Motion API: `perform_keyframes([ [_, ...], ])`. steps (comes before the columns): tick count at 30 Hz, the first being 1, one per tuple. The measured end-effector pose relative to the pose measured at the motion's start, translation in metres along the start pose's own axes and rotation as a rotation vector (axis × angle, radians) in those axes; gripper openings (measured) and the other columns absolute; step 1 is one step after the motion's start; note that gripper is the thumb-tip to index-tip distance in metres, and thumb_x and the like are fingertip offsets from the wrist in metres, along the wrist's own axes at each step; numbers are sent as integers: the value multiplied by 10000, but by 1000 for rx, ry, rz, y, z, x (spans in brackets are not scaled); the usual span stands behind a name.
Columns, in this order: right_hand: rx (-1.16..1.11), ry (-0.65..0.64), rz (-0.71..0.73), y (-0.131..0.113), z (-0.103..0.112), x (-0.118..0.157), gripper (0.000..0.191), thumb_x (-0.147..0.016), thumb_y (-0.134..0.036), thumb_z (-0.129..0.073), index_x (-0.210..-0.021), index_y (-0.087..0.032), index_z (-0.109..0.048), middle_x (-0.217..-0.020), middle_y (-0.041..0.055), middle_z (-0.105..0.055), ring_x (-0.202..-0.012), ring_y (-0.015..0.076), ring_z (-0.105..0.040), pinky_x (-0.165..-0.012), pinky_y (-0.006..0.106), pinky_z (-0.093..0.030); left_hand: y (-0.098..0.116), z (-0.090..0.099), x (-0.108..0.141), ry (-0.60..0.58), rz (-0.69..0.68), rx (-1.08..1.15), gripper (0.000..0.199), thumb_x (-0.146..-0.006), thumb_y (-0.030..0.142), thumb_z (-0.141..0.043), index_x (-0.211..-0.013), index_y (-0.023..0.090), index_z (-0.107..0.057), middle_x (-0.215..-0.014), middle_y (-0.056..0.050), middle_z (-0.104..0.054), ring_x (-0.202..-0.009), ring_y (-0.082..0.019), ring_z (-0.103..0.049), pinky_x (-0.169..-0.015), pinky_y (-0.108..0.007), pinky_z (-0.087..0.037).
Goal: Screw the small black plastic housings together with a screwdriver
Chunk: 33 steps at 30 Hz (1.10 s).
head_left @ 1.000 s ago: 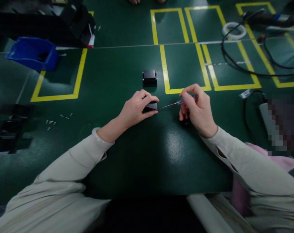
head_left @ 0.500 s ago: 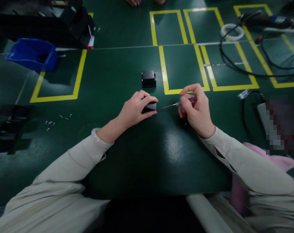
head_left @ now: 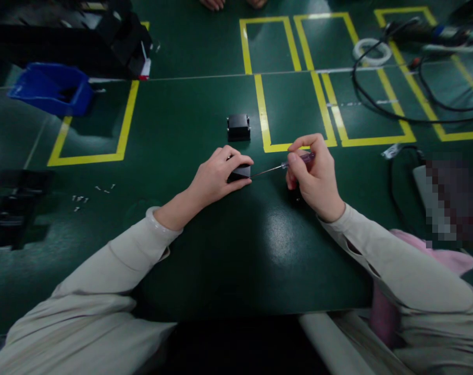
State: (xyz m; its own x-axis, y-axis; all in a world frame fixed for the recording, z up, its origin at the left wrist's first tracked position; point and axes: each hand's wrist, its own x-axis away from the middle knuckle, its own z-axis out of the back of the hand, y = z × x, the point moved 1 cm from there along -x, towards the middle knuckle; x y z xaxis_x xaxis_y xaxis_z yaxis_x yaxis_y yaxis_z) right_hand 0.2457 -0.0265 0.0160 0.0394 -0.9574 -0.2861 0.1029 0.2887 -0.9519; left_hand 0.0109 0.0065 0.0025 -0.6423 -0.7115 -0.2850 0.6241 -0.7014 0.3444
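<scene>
On the green table, my left hand (head_left: 216, 174) grips a small black block (head_left: 241, 172) between thumb and fingers. A screwdriver (head_left: 307, 158) with a clear purplish handle is held in my right hand (head_left: 316, 174), and its thin shaft points left to the block's right edge, where the tip meets it near my left thumb. A second black block (head_left: 238, 127), with small shiny screws at its sides, rests just beyond my left hand. Under my right hand lies a dark object (head_left: 295, 196), mostly hidden.
Loose screws (head_left: 80, 199) lie at the left, near black parts (head_left: 13, 208). A blue bin (head_left: 51, 88) stands at the back left. Black cables (head_left: 377, 107) and a white ring (head_left: 372, 52) are at the right. Another person's hands (head_left: 213, 4) show at the far edge.
</scene>
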Motion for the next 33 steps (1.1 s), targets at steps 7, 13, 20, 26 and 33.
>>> perform_keyframes([
  [7, 15, -13, -13, -3, -1, -1, 244, -969, -449, -593, -893, -233, -510, -505, -99, -441, -366, 71, -470, -360, 239, -315, -1, -1, 1, -6, 5, -7, 365, -933, 354, -669, -1267, 238, -577, -1188, -88, -584, -1092, -255, -571, -896, -400, -511],
  [13, 10, -12, -18, -2, 0, -1, 252, -963, -483, -597, -923, -248, -515, -480, -106, -416, -349, 75, -449, -341, 244, -292, -1, 0, 1, -6, 10, -9, 371, -927, 346, -674, -1270, 239, -579, -1187, -90, -583, -1087, -254, -572, -885, -391, -511],
  [20, 27, -47, -32, -2, 1, -2, 276, -952, -506, -604, -894, -250, -519, -501, -94, -433, -376, 83, -468, -372, 256, -316, -1, 1, 1, -21, 19, -5, 363, -934, 349, -659, -1270, 239, -575, -1194, -94, -587, -1096, -259, -567, -897, -404, -502],
  [26, 18, -31, -22, -1, 0, -1, 249, -966, -487, -591, -936, -253, -512, -482, -103, -417, -356, 87, -448, -358, 259, -306, -1, 2, 1, -23, 22, 0, 360, -940, 374, -649, -1266, 236, -582, -1194, -91, -592, -1096, -257, -566, -909, -402, -496],
  [33, 24, -36, -12, -3, 0, -2, 270, -947, -498, -617, -920, -248, -520, -521, -92, -466, -389, 79, -479, -388, 254, -338, -1, 2, 1, -14, 13, 2, 362, -943, 377, -647, -1268, 229, -585, -1193, -95, -594, -1095, -260, -568, -903, -405, -499],
])
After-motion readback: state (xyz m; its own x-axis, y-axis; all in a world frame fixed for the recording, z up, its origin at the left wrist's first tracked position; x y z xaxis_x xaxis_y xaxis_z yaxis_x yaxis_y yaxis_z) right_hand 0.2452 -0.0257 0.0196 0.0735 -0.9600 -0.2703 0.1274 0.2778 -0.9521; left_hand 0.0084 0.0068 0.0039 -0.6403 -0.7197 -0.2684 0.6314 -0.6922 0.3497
